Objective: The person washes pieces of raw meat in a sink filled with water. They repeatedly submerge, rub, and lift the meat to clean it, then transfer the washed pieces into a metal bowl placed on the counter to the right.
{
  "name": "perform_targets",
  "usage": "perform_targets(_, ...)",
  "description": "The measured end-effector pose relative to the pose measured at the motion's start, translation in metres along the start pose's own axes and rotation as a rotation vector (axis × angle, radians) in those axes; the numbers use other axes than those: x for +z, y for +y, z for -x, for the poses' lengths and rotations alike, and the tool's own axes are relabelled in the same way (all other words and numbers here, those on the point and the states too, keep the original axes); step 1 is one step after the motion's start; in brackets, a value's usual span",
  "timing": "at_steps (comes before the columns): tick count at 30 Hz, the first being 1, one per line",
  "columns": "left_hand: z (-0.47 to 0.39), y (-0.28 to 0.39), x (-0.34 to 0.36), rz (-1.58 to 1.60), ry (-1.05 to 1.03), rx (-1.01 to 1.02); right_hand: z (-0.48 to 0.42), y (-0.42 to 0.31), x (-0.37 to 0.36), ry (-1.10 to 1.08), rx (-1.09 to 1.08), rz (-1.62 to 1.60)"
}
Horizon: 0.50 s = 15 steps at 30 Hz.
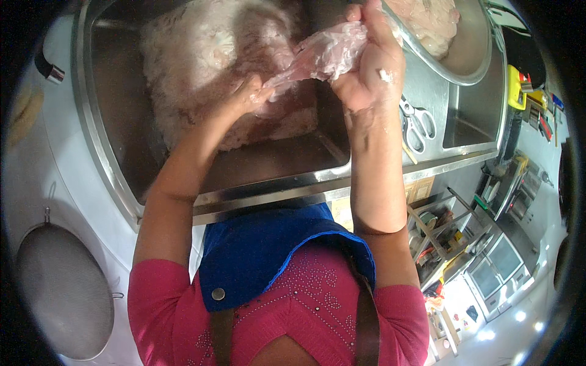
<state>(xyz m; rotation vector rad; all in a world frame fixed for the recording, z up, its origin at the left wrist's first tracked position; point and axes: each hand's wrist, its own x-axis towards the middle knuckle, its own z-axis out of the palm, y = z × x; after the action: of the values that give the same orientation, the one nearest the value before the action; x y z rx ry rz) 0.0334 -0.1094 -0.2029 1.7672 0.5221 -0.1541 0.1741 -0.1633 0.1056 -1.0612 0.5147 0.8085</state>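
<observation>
A pale pink piece of raw meat, with white fatty skin on it, is stretched between my two hands above the steel sink basin. My left hand pinches its narrow end. The thick end lies against the palm of my right hand, whose fingers are partly cut off by the top edge of the view. A white scrap sticks near the right wrist. Below, a large pale block of raw meat or fat fills much of the basin; its exact kind is unclear.
A steel bowl with more raw meat stands at the upper right. White-handled scissors lie on the steel counter beside a smaller basin. A round mesh strainer hangs at the lower left. Shelving stands to the right.
</observation>
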Motion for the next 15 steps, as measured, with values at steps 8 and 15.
perform_targets(8,0.031,-0.037,-0.008,-0.003,-0.126,-0.014,-0.021,0.018,-0.044,-0.522,-0.032,-0.111)
perform_targets(15,0.038,0.078,-0.026,0.271,-0.160,-0.022,-0.008,0.026,-0.008,-0.441,0.147,-0.054)
